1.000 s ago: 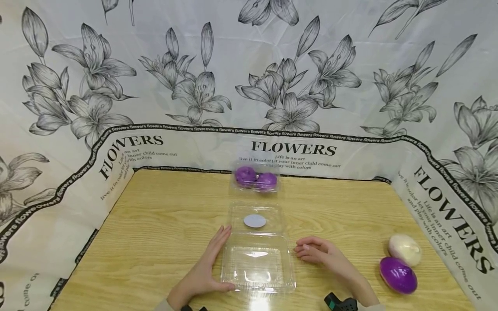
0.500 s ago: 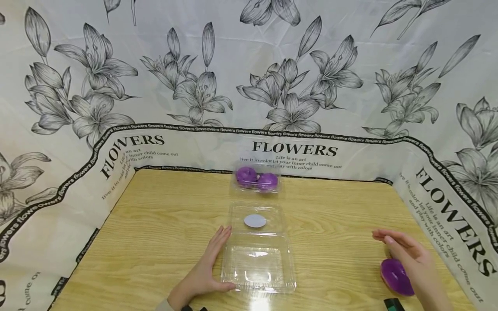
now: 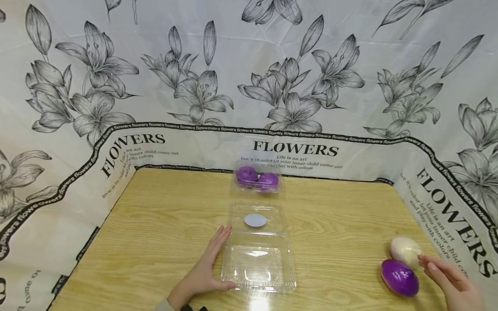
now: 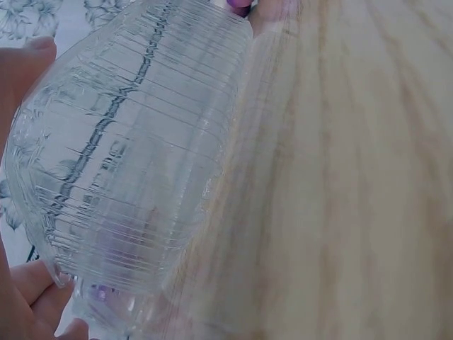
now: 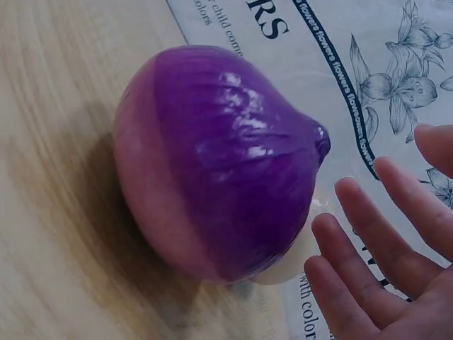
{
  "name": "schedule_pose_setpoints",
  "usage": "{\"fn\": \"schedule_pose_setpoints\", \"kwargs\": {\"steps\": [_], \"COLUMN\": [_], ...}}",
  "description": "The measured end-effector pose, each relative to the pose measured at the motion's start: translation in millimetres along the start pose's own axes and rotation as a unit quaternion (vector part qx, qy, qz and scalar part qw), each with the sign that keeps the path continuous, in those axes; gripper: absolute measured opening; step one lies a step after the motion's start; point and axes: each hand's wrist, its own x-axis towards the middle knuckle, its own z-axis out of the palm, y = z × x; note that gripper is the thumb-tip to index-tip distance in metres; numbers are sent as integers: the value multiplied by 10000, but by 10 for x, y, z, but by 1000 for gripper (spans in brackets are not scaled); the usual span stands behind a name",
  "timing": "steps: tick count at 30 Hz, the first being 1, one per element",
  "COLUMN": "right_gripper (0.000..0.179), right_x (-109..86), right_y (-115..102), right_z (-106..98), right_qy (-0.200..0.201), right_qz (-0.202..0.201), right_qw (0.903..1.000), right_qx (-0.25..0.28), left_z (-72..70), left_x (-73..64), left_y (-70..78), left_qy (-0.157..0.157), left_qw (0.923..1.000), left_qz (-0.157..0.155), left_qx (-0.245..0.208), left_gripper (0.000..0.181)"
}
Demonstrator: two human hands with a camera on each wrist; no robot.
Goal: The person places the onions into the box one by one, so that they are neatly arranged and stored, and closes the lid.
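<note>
My left hand point(image 3: 208, 265) rests along the left side of an open, clear plastic clamshell box point(image 3: 289, 263), fingers straight near its hinge and thumb at the front corner. The left wrist view shows its ribbed wall point(image 4: 141, 163). At the right, my right hand point(image 3: 453, 278) is beside a glossy purple onion point(image 3: 400, 278) and a pale, cream-coloured round one point(image 3: 404, 249). Up close, the purple onion point(image 5: 212, 163) has a pink lower part and a pointed tip; the pale one is mostly hidden behind it. My right fingers are loosely spread, holding nothing.
Behind the open box stands a closed clear box point(image 3: 256, 188) with two purple round things inside. An oval white label point(image 3: 255, 220) is on the open lid. Flower-printed cloth point(image 3: 194, 149) encloses the back and sides of the wooden table point(image 3: 155, 242).
My right hand has moved from beside the open box to the right, over the two onions and on past their right side. My left hand has stayed at the box.
</note>
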Motion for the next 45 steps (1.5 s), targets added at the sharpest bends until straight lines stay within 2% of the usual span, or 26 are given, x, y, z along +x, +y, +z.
{"fn": "schedule_pose_setpoints", "kwargs": {"steps": [2,4,6,9,12,15,16,18,20,24,26,27,30,32,34,38,42,45], "right_gripper": [20,25,32,39,41,47,50,57,64,74,78,80,82,82,82,82,83,82], "right_x": [11,24,34,39,24,-12,-29,-51,-62,-60,-63,-66,-78,-82,-83,-86,-64,-22], "right_y": [53,100,143,200,256,311,327,343,341,327,329,332,331,322,308,270,225,189], "right_z": [-52,-92,-132,-150,-134,-93,-87,-79,-77,-55,-18,5,71,107,135,191,250,310], "right_qy": [-133,-312,-671,-1098,-1308,-1257,-1296,-1417,-1615,-1988,-2131,-2184,-2295,-2316,-2332,-2260,-2220,-2288], "right_qz": [242,418,477,540,602,508,431,437,664,1077,881,646,64,-142,-187,-165,-189,-143], "right_qw": [9987,9931,9832,9690,9768,9866,9881,9870,9820,9634,9575,9565,9568,9577,9586,9549,9467,9420], "right_qx": [-426,-1048,-1632,-2145,-1586,-908,-702,-612,-725,-1443,-1735,-1823,-1786,-1701,-1625,-1918,-2328,-2450], "left_z": [6,10,13,14,15,15,15,13,10,7,6,5,1,-3,-6,-9,-5,-4], "left_x": [2,3,1,0,0,-1,-2,-5,-9,-12,-11,-11,-7,-1,3,5,5,3], "left_y": [-9,-13,-16,-15,-16,-15,-14,-9,-5,-4,-5,-5,1,5,9,5,-15,-25], "left_qy": [13,15,7,-8,-13,-21,-24,-36,-44,-23,-15,-14,-25,-32,-36,-26,-6,-11], "left_qw": [10000,10000,10000,10000,10000,10000,10000,10000,9999,10000,10000,10000,9999,9999,9999,10000,10000,10000], "left_qz": [52,52,33,-16,-22,-36,-40,-69,-90,-69,-54,-56,-62,-58,-56,-46,10,6], "left_qx": [13,16,35,29,29,30,37,44,46,53,60,63,85,93,95,65,48,75], "left_gripper": [121,121,121,121,121,121,121,121,121,121,121,121,121,121,121,120,120,120]}}
